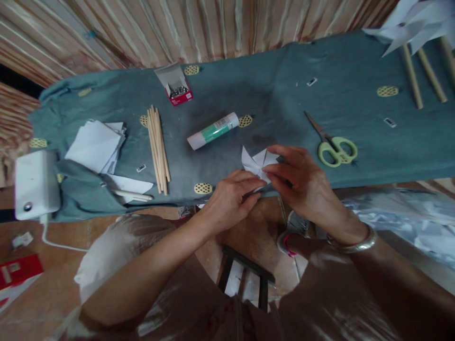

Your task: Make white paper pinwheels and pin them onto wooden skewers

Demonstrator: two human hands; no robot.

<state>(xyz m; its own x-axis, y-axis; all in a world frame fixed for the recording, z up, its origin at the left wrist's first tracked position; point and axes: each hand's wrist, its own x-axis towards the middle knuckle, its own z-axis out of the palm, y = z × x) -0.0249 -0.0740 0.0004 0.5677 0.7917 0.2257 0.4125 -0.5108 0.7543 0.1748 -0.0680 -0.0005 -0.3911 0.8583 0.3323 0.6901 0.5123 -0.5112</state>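
A small white paper pinwheel (253,164) is held between my two hands above the table's front edge. My left hand (232,193) pinches its lower left side with thumb and fingers. From the right, my right hand (296,176) grips the paper near its centre and right blades, the fingers bent. Part of the pinwheel is covered by my fingers. Behind my hands lies a glue stick (213,131) with a green and white label. Green-handled scissors (334,148) rest to the right of my right hand, blades pointing away.
Wooden sticks (158,149), stacked white paper (95,146) and an opened red box of metal pins (177,91) lie on the left. Finished pinwheels (412,28) on sticks are at the far right. A white power bank (37,184) with a cable sits at the left edge.
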